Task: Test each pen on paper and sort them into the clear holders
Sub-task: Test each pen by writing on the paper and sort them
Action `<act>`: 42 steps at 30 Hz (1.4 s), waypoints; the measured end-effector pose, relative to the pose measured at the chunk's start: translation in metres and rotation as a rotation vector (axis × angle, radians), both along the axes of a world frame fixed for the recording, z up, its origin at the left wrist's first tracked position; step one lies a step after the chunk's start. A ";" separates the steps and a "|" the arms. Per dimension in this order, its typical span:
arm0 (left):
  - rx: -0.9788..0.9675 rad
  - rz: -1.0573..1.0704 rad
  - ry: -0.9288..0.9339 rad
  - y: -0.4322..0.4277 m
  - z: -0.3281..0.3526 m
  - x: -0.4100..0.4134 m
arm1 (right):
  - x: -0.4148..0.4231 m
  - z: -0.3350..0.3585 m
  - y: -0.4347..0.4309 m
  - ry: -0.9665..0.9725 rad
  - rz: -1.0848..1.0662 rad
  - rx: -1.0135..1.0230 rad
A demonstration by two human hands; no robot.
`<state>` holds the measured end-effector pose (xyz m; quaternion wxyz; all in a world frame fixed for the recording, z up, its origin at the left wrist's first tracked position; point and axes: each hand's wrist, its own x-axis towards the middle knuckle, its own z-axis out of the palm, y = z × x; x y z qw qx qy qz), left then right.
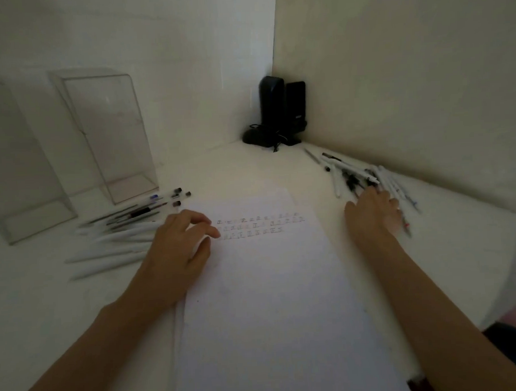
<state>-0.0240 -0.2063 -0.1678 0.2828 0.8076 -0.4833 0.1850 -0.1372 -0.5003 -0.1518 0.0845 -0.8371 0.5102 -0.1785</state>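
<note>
Your left hand [179,249] rests on the left edge of the paper [269,283], fingers [205,227] loosely curled and holding nothing. Your right hand [373,214] lies palm down on the desk [249,166], its fingers reaching into the right pile of pens [356,173]; whether they are clamped on one, you cannot tell. The paper carries three short rows of test marks [258,226] near its top. A second pile of pens [125,227] lies left of the paper. Two clear holders stand upright behind it: the nearer holder [22,164] and the farther holder [109,136]. Black speakers [279,111] sit in the corner.
</note>
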 end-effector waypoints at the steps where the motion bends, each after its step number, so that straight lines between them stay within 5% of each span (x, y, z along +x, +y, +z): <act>1: -0.006 -0.005 0.008 0.001 0.000 0.000 | 0.001 0.000 -0.001 -0.006 -0.019 0.002; 7: -0.071 -0.006 0.038 0.004 0.001 0.004 | -0.002 0.003 0.002 -0.070 0.014 0.027; 13: -0.099 0.006 0.088 0.003 -0.001 0.003 | 0.007 0.013 0.021 -0.501 0.271 -0.090; 16: -0.135 0.033 0.138 0.003 0.002 -0.001 | 0.005 0.026 0.052 -0.736 0.622 0.171; 19: -0.076 0.073 0.080 0.004 0.004 -0.001 | 0.003 0.031 0.076 -0.743 0.910 0.537; 24: 0.015 -0.010 0.035 0.001 0.004 -0.005 | 0.008 0.022 0.086 -0.828 1.055 0.857; 27: 0.003 -0.043 0.217 -0.003 0.006 -0.013 | 0.010 0.017 0.091 -0.902 1.081 1.011; 32: 0.068 -0.096 0.295 -0.009 0.005 -0.021 | 0.012 0.013 0.097 -0.944 1.123 1.076; 37: 0.081 -0.206 0.224 -0.008 0.009 -0.026 | 0.008 0.008 0.106 -0.573 1.271 0.855; 42: 0.064 -0.280 0.255 -0.009 0.018 -0.029 | 0.009 0.010 0.106 -0.601 1.298 0.940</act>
